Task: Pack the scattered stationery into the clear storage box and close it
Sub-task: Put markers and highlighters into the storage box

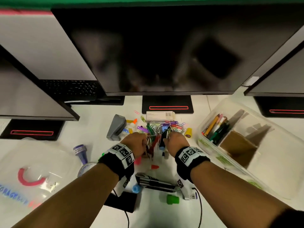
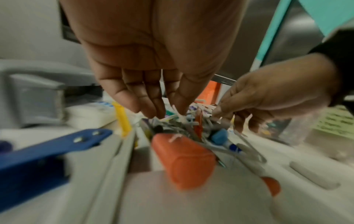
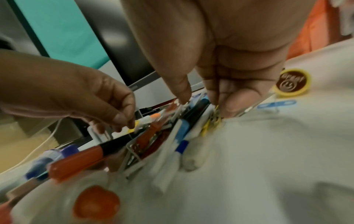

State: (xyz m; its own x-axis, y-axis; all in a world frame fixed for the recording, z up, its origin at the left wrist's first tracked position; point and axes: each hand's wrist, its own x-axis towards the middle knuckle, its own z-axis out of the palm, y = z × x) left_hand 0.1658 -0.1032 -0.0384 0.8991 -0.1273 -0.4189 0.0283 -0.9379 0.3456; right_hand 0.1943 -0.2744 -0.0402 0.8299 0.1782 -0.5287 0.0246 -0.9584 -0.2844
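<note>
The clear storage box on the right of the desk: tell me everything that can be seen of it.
The clear storage box is a see-through plastic tub, rectangular, lying at an angle on the white desk, right of the right hand, which does not touch it. It is open, with no lid on it. Dividers split it into compartments: one holds pens and pencils, another something brown like cardboard. Green print marks its near wall.

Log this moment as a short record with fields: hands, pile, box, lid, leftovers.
left hand: fingers down in the pile, grip unclear
right hand: fingertips in the pile, grip unclear
pile: paper clips and markers heaped on the white desk
clear storage box: open, at right, holds pens in one compartment
lid: off, lying at left
leftovers: grey stapler, yellow stamp, green cap
</note>
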